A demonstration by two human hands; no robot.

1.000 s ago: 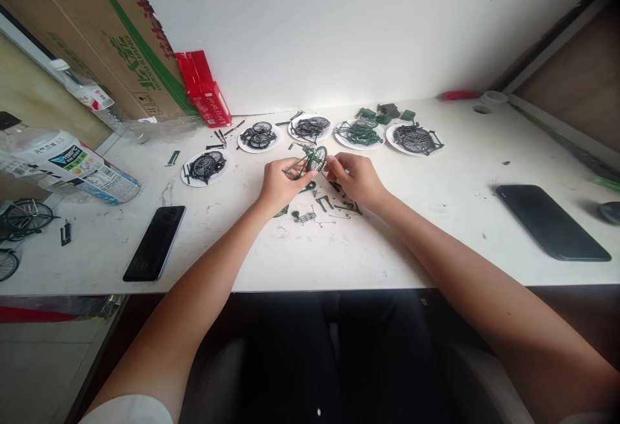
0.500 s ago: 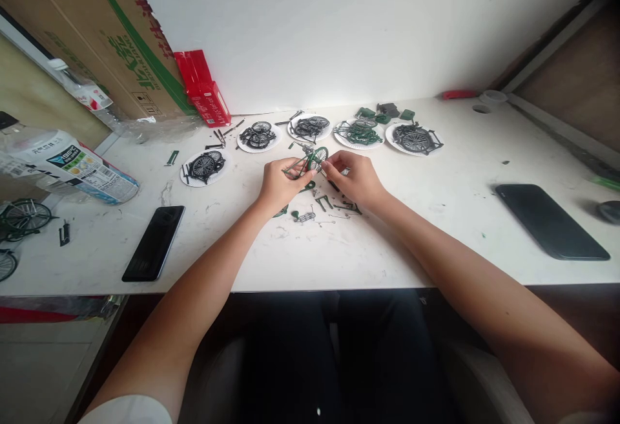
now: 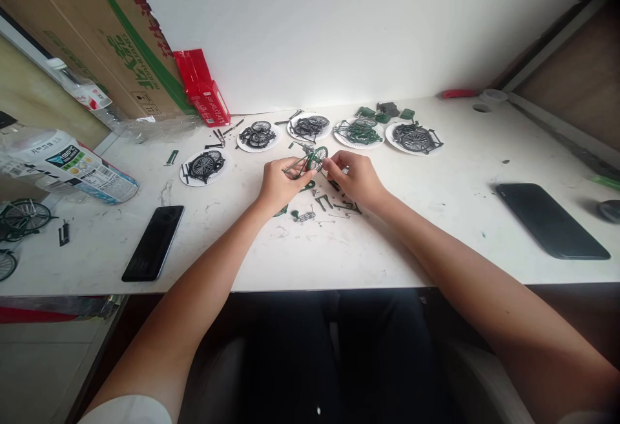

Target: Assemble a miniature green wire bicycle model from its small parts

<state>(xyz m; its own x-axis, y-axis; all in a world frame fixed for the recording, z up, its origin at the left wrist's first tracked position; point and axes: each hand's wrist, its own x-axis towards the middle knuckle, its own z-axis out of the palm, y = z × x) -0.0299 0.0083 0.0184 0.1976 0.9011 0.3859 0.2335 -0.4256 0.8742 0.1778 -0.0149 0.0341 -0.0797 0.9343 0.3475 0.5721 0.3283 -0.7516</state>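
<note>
My left hand (image 3: 281, 185) is closed around a small green model bicycle (image 3: 310, 158), thumb near the base of its spoked wheel. The bicycle is tilted a little above the table, and the hand hides part of its frame. At the wheel's right side, my right hand (image 3: 356, 175) has thumb and forefinger bent in a pinch. Whatever sits between those fingers is too small to make out. Below both hands lie loose green parts (image 3: 323, 201), a silver rack-like piece (image 3: 306, 216) and several thin bits.
Paper plates with black bicycle parts (image 3: 203, 167) and green parts (image 3: 359, 132) line the back. A phone (image 3: 154, 243) lies at left, a dark flat device (image 3: 552, 220) at right. A large bottle (image 3: 72, 164), red box (image 3: 209, 97) and carton (image 3: 121, 55) stand left.
My right thumb and fingertips have shifted slightly away from the wheel. My left hand and the model bicycle stay in the same place.
</note>
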